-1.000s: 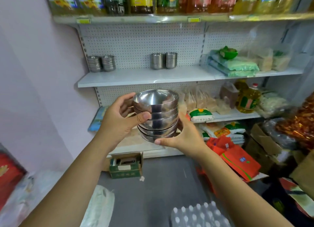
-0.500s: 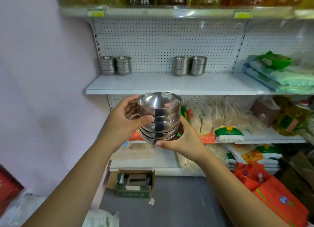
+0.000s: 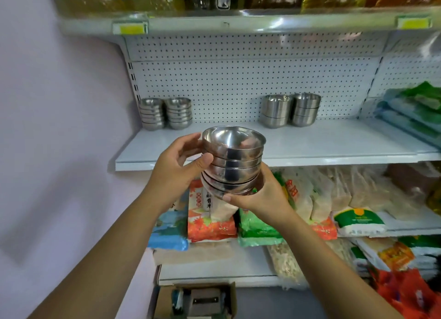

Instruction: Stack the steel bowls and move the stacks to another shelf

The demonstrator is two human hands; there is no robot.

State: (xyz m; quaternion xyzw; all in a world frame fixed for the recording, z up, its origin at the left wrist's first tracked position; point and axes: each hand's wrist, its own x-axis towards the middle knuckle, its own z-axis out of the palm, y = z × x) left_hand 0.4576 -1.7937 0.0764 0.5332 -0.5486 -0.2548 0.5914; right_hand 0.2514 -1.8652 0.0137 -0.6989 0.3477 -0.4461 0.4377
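**Left hand [image 3: 176, 168] and right hand [image 3: 262, 197] carry the bowl stack [image 3: 232, 161]**

Left hand grips the stack's upper side, thumb across the front and fingers curled behind. Right hand cups the base from below. The bowl stack hangs in the air just in front of the white shelf [image 3: 310, 147], where four more stacks [image 3: 179, 113] stand at the back. This looks like the carrying step. Next, the stack likely needs lifting over the edge and setting down level in the bare middle.

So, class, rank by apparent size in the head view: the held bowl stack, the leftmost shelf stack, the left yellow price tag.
1. held bowl stack, though being nearest the camera enlarges it
2. leftmost shelf stack
3. left yellow price tag
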